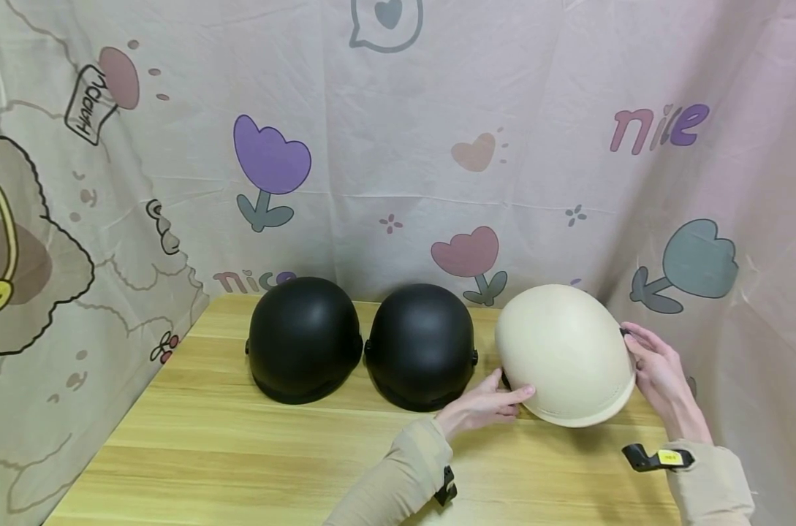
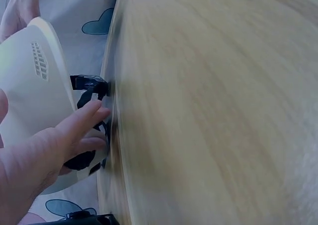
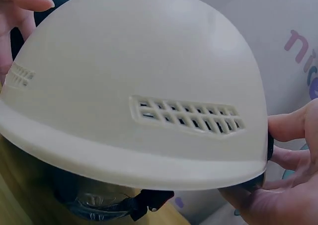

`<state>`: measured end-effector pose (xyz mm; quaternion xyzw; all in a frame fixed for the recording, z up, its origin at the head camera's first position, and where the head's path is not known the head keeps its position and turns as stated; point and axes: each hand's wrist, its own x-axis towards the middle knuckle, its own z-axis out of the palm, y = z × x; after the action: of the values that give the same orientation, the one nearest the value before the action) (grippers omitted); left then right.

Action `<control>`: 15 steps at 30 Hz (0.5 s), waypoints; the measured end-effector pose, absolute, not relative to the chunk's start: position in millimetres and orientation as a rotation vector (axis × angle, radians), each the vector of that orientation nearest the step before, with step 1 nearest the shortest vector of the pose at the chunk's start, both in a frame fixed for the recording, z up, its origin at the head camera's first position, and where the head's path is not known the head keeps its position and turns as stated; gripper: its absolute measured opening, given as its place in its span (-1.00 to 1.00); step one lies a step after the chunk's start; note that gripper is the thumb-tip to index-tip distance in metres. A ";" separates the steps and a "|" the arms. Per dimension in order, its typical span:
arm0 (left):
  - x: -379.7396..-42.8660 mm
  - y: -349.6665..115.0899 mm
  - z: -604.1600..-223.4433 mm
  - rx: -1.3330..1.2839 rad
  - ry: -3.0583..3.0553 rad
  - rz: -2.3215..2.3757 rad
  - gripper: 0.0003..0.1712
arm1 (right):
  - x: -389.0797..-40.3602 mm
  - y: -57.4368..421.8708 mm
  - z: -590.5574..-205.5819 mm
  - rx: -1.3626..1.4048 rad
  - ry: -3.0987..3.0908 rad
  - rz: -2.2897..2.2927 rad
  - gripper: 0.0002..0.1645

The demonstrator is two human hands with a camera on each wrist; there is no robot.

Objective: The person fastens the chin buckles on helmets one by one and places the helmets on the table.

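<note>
A cream helmet (image 1: 562,351) with slotted vents is held tilted over the right part of the wooden table, its front rim raised off the wood. My left hand (image 1: 486,405) grips its left side, thumb on the shell; in the left wrist view the fingers (image 2: 82,120) curl at the rim by the black strap (image 2: 87,98). On the opposite side, my right hand (image 1: 664,376) holds the edge, and the right wrist view shows its fingers (image 3: 290,125) and thumb around the rim. A strap buckle (image 3: 149,202) hangs under the shell. The helmet's inside is mostly hidden.
Two black helmets (image 1: 305,340) (image 1: 420,347) stand side by side on the table (image 1: 253,453), left of the cream one. A printed cloth curtain (image 1: 384,146) hangs close behind the table and along both sides.
</note>
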<state>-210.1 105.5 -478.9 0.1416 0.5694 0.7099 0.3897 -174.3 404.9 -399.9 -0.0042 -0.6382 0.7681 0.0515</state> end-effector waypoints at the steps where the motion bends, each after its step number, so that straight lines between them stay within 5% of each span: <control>1: -210.3 105.5 -479.2 0.357 1.440 1.808 0.21 | -174.4 405.5 -401.2 -0.011 -1.938 2.353 -0.75; 15: -210.4 105.1 -483.1 0.316 1.322 1.919 0.23 | -178.1 419.0 -425.9 0.075 -2.001 2.430 -0.72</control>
<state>-210.4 105.1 -483.1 0.1242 0.5188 0.7532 0.3849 -178.1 419.0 -425.9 0.0238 -0.6354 0.7718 -0.0038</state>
